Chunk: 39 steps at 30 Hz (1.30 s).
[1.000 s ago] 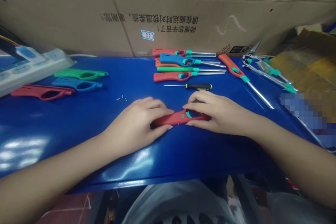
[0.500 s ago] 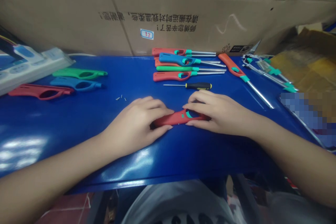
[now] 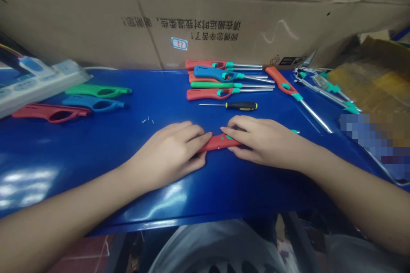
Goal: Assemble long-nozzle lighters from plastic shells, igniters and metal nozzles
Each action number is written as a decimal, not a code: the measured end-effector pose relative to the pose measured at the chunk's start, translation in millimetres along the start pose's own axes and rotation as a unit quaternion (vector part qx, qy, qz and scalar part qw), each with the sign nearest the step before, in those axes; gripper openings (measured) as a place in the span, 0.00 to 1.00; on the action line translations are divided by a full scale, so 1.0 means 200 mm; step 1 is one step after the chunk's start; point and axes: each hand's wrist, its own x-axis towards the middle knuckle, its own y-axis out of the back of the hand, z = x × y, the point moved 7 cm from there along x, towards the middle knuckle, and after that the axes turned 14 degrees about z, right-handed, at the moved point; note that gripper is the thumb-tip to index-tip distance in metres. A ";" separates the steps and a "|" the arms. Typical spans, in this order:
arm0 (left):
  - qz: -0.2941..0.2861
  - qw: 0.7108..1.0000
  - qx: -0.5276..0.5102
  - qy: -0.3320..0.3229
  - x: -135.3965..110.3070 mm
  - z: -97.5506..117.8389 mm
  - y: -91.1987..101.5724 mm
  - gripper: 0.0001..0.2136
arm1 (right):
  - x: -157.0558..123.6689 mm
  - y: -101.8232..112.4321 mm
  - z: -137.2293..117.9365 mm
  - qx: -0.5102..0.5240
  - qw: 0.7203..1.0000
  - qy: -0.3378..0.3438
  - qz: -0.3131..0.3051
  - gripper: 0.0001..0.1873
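A red lighter body (image 3: pixel 218 142) with a teal trigger lies flat on the blue table (image 3: pixel 96 153) in front of me. My left hand (image 3: pixel 169 155) is closed round its left end, thumb below and fingers over the top. My right hand (image 3: pixel 261 140) covers its right part with fingers pressed down on it. A small teal tip (image 3: pixel 295 132) shows just past my right hand. A black-handled screwdriver (image 3: pixel 235 106) lies just beyond my hands.
Several finished lighters (image 3: pixel 224 79) lie in a row at the back, one more (image 3: pixel 294 94) at an angle to the right. Three empty shells (image 3: pixel 92 100) lie at left, tiny screws (image 3: pixel 147 120) nearby. A cardboard box (image 3: pixel 192 17) walls the back; a power strip (image 3: pixel 35 81) sits far left.
Both hands have closed further over the red lighter body, hiding more of it. The right hand's fingers slid left over the trigger opening. A teal tip now shows past the right hand.
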 end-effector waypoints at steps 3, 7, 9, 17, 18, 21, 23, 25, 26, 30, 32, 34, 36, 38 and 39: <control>0.017 1.000 -0.016 0.011 0.00 -0.02 0.00 0.15 | 0.00 0.01 0.01 0.027 1.000 -0.003 0.013 0.17; 0.018 0.996 -0.068 0.045 0.00 -0.04 0.00 0.13 | 0.00 0.01 0.01 0.077 0.997 -0.022 0.013 0.18; 0.016 0.995 -0.089 0.049 0.00 -0.04 0.00 0.12 | 0.01 0.01 0.00 0.076 0.997 -0.003 0.020 0.19; 0.038 0.994 -0.085 0.049 0.02 -0.02 0.05 0.11 | 0.02 0.06 -0.01 0.050 0.993 0.007 0.104 0.16; 0.038 0.995 -0.082 0.049 0.02 -0.01 0.05 0.11 | 0.02 0.06 -0.02 0.042 0.992 0.015 0.117 0.16; 0.038 0.993 -0.096 0.060 0.02 0.00 0.04 0.12 | 0.01 0.08 -0.06 0.010 0.990 0.036 0.138 0.14; 0.038 0.990 -0.115 0.078 0.02 0.00 0.04 0.12 | 0.01 0.10 -0.07 0.000 0.988 0.027 0.154 0.14; 0.052 0.986 -0.123 0.098 0.02 -0.02 0.05 0.13 | 0.02 0.11 -0.05 0.008 0.987 0.003 0.159 0.13; 0.066 0.984 -0.124 0.110 0.02 -0.04 0.05 0.13 | 0.02 0.11 -0.04 0.016 0.987 -0.010 0.159 0.13; 0.106 0.972 -0.137 0.157 0.01 -0.12 0.07 0.12 | 0.02 0.12 0.03 0.058 0.983 -0.066 0.160 0.12; 0.109 0.971 -0.148 0.154 0.01 -0.14 0.06 0.11 | 0.02 0.12 0.07 0.072 0.982 -0.089 0.149 0.12; 0.123 0.971 -0.149 0.139 0.01 -0.15 0.07 0.10 | 0.01 0.12 0.10 0.076 0.982 -0.102 0.137 0.10; 0.142 0.970 -0.146 0.130 0.01 -0.14 0.09 0.09 | 0.00 0.14 0.12 0.077 0.982 -0.108 0.136 0.09; 0.160 0.967 -0.147 0.130 0.01 -0.14 0.12 0.09 | 0.00 0.16 0.12 0.084 0.980 -0.105 0.149 0.07; 0.165 0.966 -0.148 0.130 0.01 -0.13 0.13 0.08 | 0.00 0.18 0.11 0.086 0.979 -0.102 0.157 0.07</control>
